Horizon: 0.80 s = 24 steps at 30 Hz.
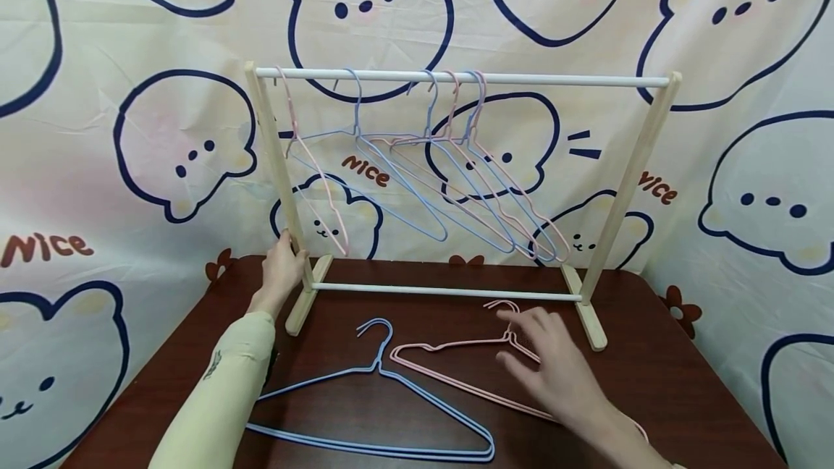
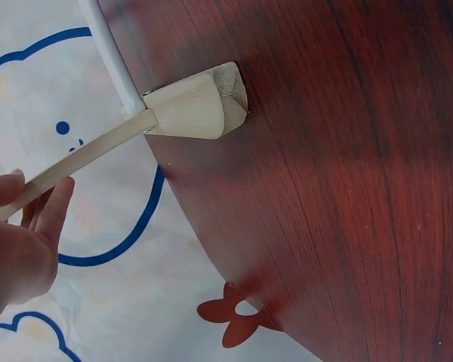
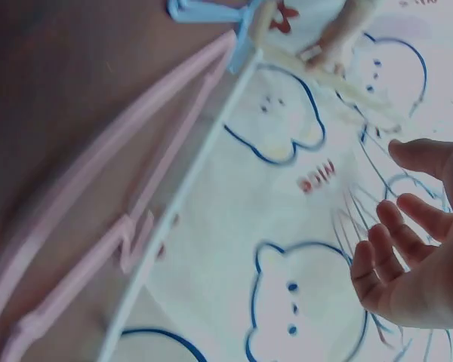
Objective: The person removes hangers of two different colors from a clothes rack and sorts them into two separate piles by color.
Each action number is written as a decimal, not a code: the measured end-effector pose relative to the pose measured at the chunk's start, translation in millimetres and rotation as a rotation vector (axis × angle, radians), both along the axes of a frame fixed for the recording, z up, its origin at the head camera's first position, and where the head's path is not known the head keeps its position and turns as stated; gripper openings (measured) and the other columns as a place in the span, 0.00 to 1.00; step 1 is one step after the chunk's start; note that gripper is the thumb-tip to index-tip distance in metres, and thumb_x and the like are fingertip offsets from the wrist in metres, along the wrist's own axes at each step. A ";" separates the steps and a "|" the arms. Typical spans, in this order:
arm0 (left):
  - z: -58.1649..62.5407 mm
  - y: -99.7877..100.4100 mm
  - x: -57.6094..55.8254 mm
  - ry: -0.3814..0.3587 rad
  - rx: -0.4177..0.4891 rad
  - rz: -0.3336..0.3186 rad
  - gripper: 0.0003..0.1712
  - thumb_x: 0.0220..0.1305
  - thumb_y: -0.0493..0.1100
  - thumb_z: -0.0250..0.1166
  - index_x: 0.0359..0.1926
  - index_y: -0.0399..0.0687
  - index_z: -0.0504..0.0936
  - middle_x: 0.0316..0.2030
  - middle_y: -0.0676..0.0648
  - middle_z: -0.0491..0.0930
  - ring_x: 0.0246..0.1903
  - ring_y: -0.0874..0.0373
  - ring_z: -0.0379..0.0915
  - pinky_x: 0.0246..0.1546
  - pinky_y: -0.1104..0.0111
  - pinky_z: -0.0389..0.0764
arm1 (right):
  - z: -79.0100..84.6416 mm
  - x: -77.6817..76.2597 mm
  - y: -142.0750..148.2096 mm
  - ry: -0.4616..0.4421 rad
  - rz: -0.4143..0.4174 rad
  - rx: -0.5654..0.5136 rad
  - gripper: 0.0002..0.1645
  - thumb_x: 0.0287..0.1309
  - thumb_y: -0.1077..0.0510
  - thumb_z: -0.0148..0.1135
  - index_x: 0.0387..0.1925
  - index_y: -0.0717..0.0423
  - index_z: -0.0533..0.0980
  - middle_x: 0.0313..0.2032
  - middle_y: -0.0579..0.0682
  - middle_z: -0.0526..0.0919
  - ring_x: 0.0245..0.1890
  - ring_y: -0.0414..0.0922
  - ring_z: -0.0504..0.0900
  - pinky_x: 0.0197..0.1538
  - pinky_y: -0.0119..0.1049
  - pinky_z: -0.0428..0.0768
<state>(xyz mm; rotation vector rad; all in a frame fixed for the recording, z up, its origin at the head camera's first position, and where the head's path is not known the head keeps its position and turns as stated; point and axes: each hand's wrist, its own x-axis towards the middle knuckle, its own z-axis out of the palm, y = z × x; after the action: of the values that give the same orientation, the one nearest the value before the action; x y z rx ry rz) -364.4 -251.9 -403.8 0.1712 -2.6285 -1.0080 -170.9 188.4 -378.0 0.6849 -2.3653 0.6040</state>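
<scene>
A wooden clothes rack (image 1: 276, 158) stands on the table, and my left hand (image 1: 281, 273) grips its left post low down, fingers round the wood in the left wrist view. Over the pink hangers (image 1: 456, 382) lying at the right front is my right hand (image 1: 563, 368), fingers spread and holding nothing. It overlaps part of those hangers in the head view. Blue hangers (image 1: 436, 405) lie stacked at the front centre, their left end hidden behind my left sleeve. From the white top rail (image 1: 567, 79) hang several pink and blue hangers (image 1: 404, 187), bunched mostly left of and around the middle.
The rack's wooden feet (image 1: 589, 320) rest on the dark brown table (image 1: 664, 382), joined by a white lower bar (image 1: 449, 292). A cloth backdrop (image 1: 749, 143) with cartoon bears closes off the back and both sides.
</scene>
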 end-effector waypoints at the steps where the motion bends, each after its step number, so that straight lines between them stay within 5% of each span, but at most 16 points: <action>1: 0.0 0.1 0.0 0.000 0.000 0.000 0.24 0.73 0.39 0.55 0.65 0.34 0.62 0.54 0.25 0.75 0.50 0.30 0.77 0.46 0.43 0.80 | 4.5 -1.0 2.8 0.022 -0.016 -0.008 0.35 0.42 0.60 0.80 0.56 0.49 0.78 0.43 0.42 0.78 0.42 0.37 0.70 0.41 0.34 0.73; 5: 0.0 -0.3 0.5 -0.004 0.008 0.000 0.25 0.74 0.40 0.54 0.66 0.35 0.61 0.55 0.25 0.74 0.51 0.30 0.77 0.47 0.43 0.80 | 18.7 -5.8 11.5 0.090 -0.060 -0.016 0.35 0.43 0.63 0.79 0.57 0.52 0.78 0.44 0.47 0.78 0.45 0.42 0.73 0.45 0.40 0.73; 13: -0.7 -1.1 1.4 -0.011 0.012 -0.004 0.25 0.74 0.39 0.54 0.66 0.34 0.61 0.55 0.25 0.74 0.51 0.30 0.77 0.47 0.43 0.80 | 28.7 -16.8 22.1 0.261 -0.078 0.027 0.37 0.44 0.62 0.75 0.60 0.57 0.75 0.51 0.62 0.74 0.43 0.53 0.70 0.34 0.43 0.73; 24: 0.3 1.3 0.0 -0.003 -0.001 0.006 0.25 0.73 0.39 0.55 0.65 0.34 0.62 0.55 0.25 0.75 0.51 0.30 0.76 0.50 0.42 0.78 | 35.5 -49.1 32.9 0.408 -0.153 0.076 0.45 0.45 0.64 0.73 0.67 0.59 0.68 0.56 0.69 0.69 0.44 0.63 0.69 0.41 0.51 0.70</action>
<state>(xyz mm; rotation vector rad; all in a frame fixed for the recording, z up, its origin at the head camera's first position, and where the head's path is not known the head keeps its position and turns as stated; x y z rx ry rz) -364.4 -250.6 -403.6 0.1807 -2.6299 -1.0046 -220.0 221.3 -342.5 0.5889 -2.0413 0.2773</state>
